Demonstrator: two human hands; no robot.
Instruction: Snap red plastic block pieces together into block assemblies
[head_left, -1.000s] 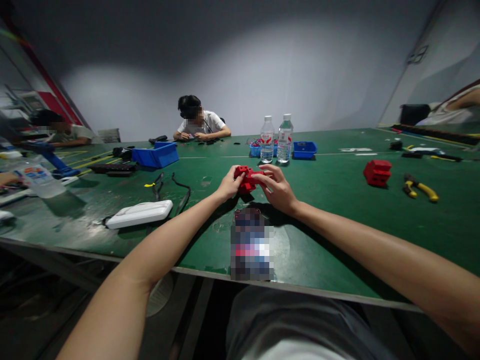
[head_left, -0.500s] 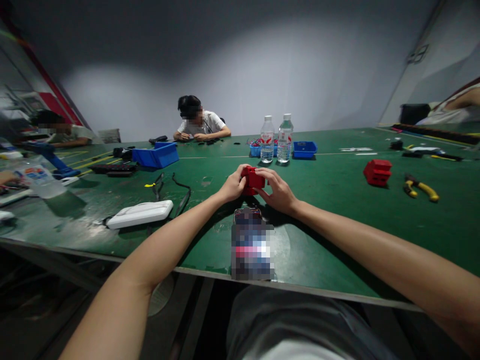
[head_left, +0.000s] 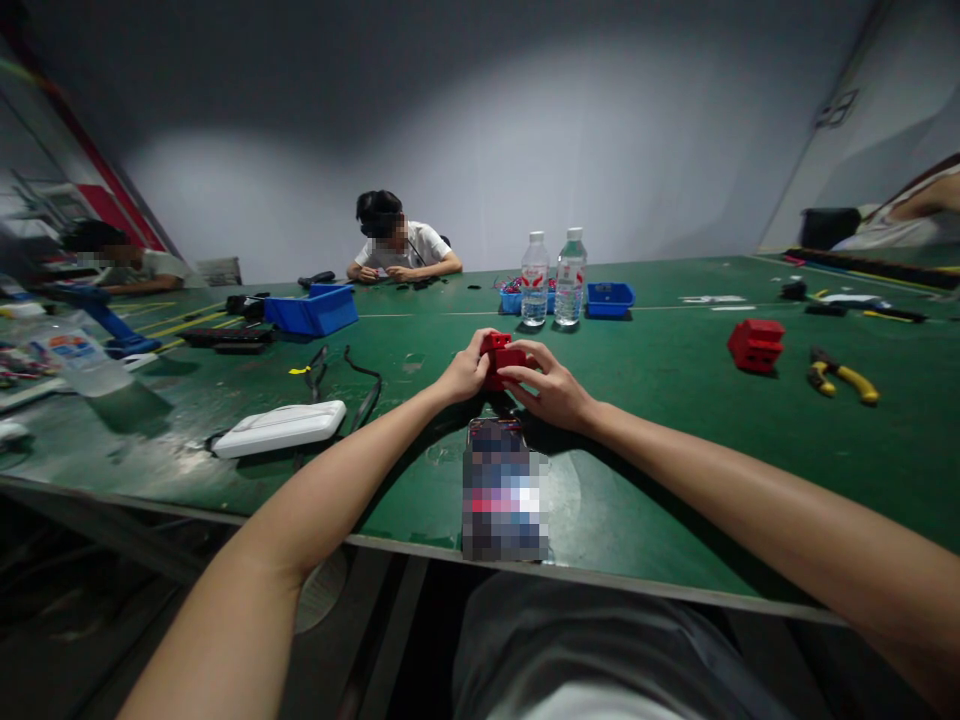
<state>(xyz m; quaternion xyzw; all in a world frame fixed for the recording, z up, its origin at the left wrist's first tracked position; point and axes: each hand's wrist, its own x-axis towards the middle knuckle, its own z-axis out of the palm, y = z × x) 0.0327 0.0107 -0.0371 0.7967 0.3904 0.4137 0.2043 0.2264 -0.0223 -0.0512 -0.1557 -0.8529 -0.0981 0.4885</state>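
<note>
Both my hands meet over the middle of the green table (head_left: 675, 440) around a small red plastic block (head_left: 503, 361). My left hand (head_left: 463, 375) grips its left side with fingers curled over the top. My right hand (head_left: 550, 385) closes on its right side, fingers laid across the front. The block is held just above the table surface. Right below my hands a phone (head_left: 502, 488) lies flat near the table's front edge.
A second red block (head_left: 754, 345) and yellow-handled pliers (head_left: 838, 375) lie to the right. A white flat case (head_left: 279, 427) and black cables (head_left: 366, 385) lie left. Two water bottles (head_left: 553, 278) and blue bins (head_left: 310, 309) stand farther back. Other people sit at the far side and the left.
The red block has been turned and pressed together between my hands. My right fingers have shifted from behind the block to across its front.
</note>
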